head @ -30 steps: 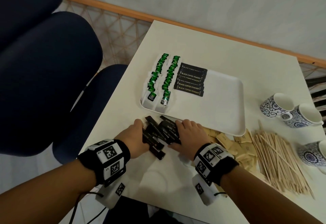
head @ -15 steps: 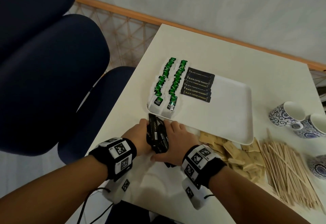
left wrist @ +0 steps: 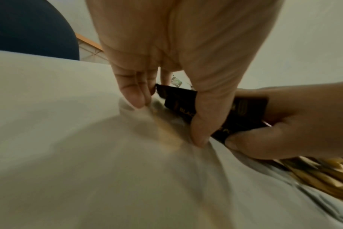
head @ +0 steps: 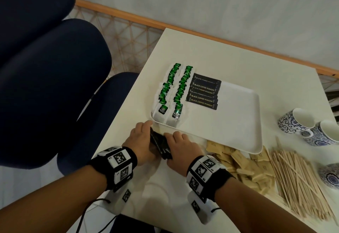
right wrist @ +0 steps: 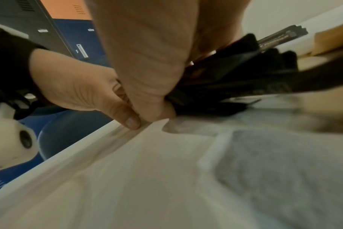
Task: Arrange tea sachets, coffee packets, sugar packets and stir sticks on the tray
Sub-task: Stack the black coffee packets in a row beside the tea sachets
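A bundle of black coffee packets [head: 161, 144] stands on the table, squeezed between my two hands just in front of the white tray [head: 238, 122]. My left hand [head: 141, 141] grips its left side, thumb and fingers curled round the black coffee packets [left wrist: 215, 111]. My right hand [head: 181, 148] grips the right side of the black coffee packets [right wrist: 235, 80]. On the tray lie two rows of green tea sachets [head: 174, 89] and a stack of coffee packets [head: 203, 93].
Tan sugar packets [head: 242, 163] and a heap of wooden stir sticks [head: 300, 181] lie right of my hands. Blue-patterned cups [head: 297, 121] stand at the far right. Dark blue chairs [head: 45, 86] sit left of the table edge.
The loose coffee packets, spread on the table a second ago, are now gathered into a tight bundle as my hands closed together.
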`<state>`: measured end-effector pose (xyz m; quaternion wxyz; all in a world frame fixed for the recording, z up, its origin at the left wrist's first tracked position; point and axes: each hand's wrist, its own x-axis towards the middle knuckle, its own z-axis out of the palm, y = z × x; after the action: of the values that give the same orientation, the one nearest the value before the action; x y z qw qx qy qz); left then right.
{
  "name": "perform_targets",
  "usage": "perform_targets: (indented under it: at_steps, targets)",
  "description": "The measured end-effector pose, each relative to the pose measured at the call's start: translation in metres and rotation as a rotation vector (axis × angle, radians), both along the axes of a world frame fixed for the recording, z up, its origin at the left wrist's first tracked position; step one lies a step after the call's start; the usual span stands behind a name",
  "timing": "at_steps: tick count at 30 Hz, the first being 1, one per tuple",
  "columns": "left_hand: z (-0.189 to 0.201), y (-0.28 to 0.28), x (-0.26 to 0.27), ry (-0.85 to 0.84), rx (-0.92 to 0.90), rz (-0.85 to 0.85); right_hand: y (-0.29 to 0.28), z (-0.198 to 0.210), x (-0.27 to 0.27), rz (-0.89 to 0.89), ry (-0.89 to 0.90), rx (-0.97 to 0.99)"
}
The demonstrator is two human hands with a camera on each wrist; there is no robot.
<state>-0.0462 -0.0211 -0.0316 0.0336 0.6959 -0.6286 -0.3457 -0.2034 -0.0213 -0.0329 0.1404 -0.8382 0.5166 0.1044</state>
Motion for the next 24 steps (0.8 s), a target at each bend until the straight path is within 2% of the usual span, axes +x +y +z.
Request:
perform_targets:
  at_steps: [2, 10, 12, 18, 24]
  targets:
    - [0.000, 0.000, -0.001, 0.007, 0.025, -0.065, 0.000, -0.002, 0.003, 0.019, 0.005, 0.008]
    - [0.011, -0.002, 0.004, 0.189, 0.021, -0.085, -0.009, -0.002, 0.002, 0.017, 0.021, 0.021]
    - [0.012, -0.004, 0.009, 0.156, -0.007, -0.101, -0.011, 0.000, 0.001, 0.024, 0.017, 0.031]
    - [0.011, -0.017, 0.015, -0.086, -0.044, -0.197, -0.020, 0.008, -0.003, 0.027, -0.003, 0.069]
    - [0.027, -0.023, 0.026, -0.021, -0.033, -0.151, -0.030, 0.014, -0.020, -0.111, -0.121, 0.209]
